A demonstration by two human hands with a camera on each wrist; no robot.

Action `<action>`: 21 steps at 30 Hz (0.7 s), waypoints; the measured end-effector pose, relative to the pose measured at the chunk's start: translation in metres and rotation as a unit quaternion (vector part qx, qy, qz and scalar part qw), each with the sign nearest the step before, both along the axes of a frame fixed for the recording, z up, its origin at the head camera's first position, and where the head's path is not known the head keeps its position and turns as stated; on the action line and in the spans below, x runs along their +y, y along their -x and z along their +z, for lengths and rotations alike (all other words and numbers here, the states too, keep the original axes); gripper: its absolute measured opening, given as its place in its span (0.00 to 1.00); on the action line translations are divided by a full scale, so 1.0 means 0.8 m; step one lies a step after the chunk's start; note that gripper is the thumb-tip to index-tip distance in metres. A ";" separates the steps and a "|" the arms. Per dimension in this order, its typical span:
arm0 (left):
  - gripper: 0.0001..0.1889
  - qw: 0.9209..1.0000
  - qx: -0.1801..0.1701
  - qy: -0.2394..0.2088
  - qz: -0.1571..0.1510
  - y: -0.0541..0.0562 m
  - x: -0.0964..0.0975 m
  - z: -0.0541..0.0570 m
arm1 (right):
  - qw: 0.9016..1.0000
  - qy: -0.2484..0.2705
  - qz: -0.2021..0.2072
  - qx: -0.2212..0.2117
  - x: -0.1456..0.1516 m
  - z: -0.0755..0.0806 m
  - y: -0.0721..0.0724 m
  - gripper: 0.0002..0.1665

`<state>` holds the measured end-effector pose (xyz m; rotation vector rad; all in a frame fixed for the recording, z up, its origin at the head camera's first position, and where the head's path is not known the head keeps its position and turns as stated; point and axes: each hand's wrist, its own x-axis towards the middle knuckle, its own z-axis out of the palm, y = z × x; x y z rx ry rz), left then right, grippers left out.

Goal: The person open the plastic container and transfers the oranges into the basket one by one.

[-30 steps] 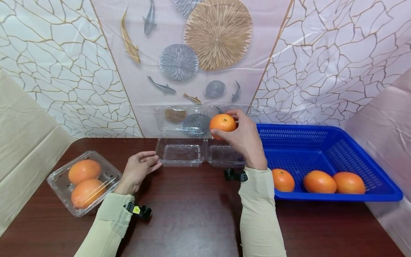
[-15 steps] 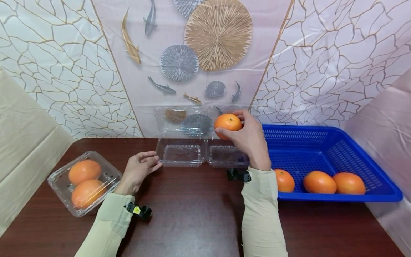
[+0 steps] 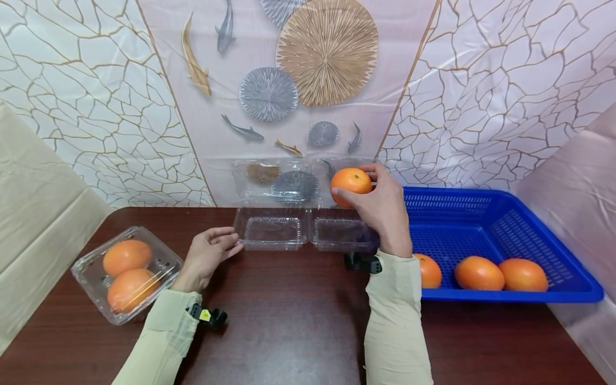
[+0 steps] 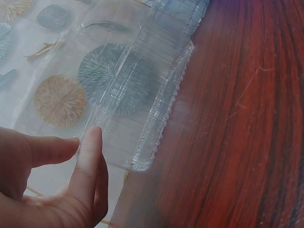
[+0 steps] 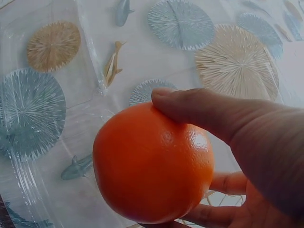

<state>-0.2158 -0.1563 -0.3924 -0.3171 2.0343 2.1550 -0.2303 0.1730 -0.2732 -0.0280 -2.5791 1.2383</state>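
My right hand holds an orange, thumb on its near side and fingers behind it. The orange hangs above the right-hand clear clamshell box, whose lid stands raised at the back. Beside it, the left-hand clamshell box also stands with its lid up; both look empty. At that box's left corner is my left hand; in the left wrist view its thumb and finger pinch the clear plastic edge. Seen from the right wrist, the orange fills the grip and hides some fingertips.
A closed clear clamshell with two oranges sits at the left. To the right, a blue plastic basket holds several oranges along its front side; my right arm overlaps one. A patterned cloth hangs behind the dark wooden table.
My right hand has drifted slightly to the right with the orange, from near the gap between the two boxes to over the right one. The left hand has stayed in place.
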 end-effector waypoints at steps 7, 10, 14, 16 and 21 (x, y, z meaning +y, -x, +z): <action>0.25 1.000 0.001 0.002 -0.002 0.000 0.001 0.000 | 1.000 0.009 -0.020 -0.008 0.007 0.003 -0.004 0.42; 0.25 1.000 0.002 0.002 -0.002 0.000 0.001 -0.001 | 0.999 0.011 -0.028 -0.012 0.011 0.005 -0.006 0.43; 0.25 1.000 0.004 -0.002 -0.002 0.001 0.002 -0.001 | 0.999 0.007 -0.040 -0.018 0.015 0.006 -0.008 0.45; 0.24 1.000 0.006 -0.005 0.000 0.001 0.003 0.000 | 0.999 0.008 -0.043 -0.016 0.017 0.006 -0.008 0.45; 0.25 1.000 0.007 -0.010 0.002 0.000 0.001 0.001 | 0.999 0.009 -0.046 -0.004 0.021 0.005 -0.007 0.45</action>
